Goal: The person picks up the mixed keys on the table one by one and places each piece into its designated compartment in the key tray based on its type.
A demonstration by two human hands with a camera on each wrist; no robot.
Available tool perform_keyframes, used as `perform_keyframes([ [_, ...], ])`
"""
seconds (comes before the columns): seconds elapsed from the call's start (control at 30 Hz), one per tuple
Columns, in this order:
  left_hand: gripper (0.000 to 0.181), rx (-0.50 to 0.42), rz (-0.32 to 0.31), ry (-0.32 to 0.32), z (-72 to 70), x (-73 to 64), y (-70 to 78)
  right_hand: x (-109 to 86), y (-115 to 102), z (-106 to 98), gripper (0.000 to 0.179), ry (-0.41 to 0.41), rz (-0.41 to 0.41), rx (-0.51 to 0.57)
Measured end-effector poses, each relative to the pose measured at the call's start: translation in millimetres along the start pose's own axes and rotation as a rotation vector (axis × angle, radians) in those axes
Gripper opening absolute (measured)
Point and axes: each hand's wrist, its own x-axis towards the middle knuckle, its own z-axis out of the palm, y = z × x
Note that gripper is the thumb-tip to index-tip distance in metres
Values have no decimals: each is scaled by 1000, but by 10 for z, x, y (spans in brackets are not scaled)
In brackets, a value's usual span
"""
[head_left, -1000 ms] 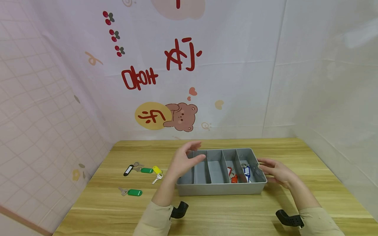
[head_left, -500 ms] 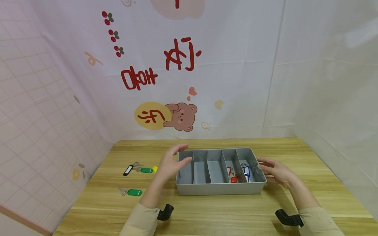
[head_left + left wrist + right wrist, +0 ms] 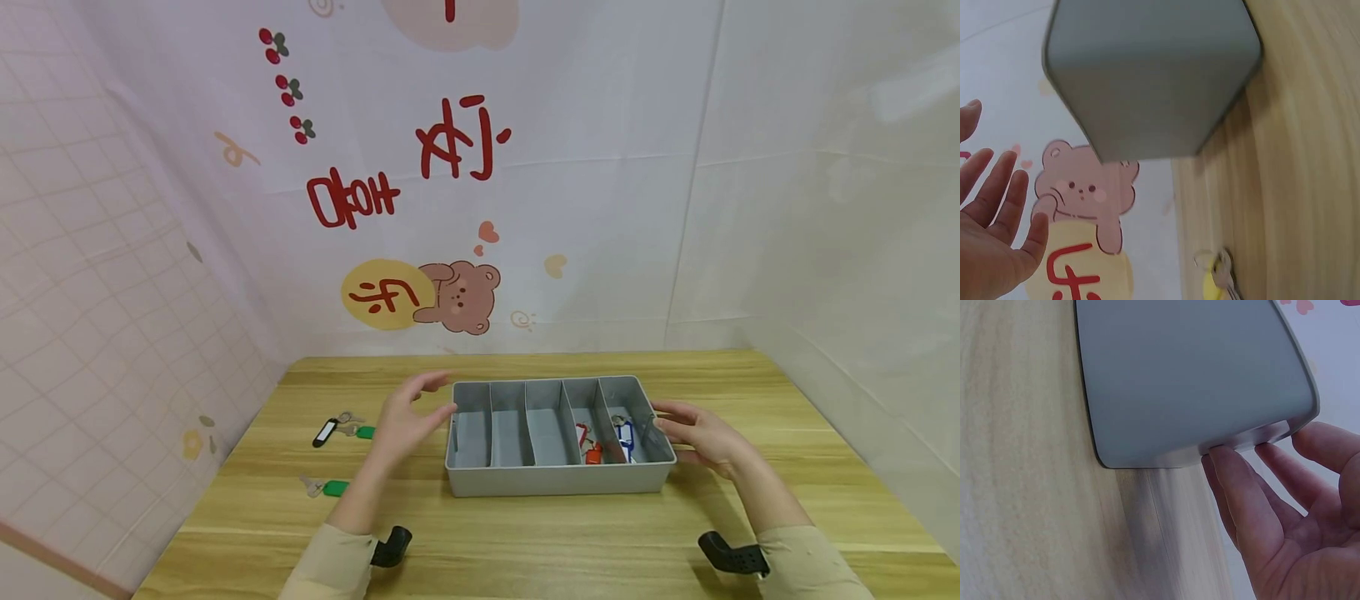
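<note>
A grey divided box (image 3: 555, 481) sits on the table, split into several compartments. Keys with a red tag (image 3: 593, 453) lie in the second compartment from the right, and keys with a blue tag (image 3: 626, 435) in the rightmost one. My left hand (image 3: 401, 427) hovers left of the box, fingers spread and holding nothing. It hides a yellow-tagged key (image 3: 1225, 272), which the left wrist view shows in part. On the other side, my right hand (image 3: 1304, 531) touches the box's end wall with its fingertips, the thumb up near the rim.
Left of my left hand lie a key with a black tag (image 3: 326, 432), one with a green tag (image 3: 365, 432), and nearer me another green tag (image 3: 336, 488) with its key. A printed cloth (image 3: 600, 208) hangs behind the table (image 3: 570, 542).
My left hand has moved left, from over the box's left end to beside it, now covering the yellow tag. The right hand stays at the box's right end.
</note>
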Motion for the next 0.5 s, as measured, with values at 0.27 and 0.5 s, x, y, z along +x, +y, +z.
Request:
perform_keyframes([
  [0.27,46,40,-16,35,-185,-38,-201,14,7,-1,65,-2,-2,10],
  [0.5,48,101,-5,48,-406,-57,-363,8,14,-1,66,4,-1,12],
])
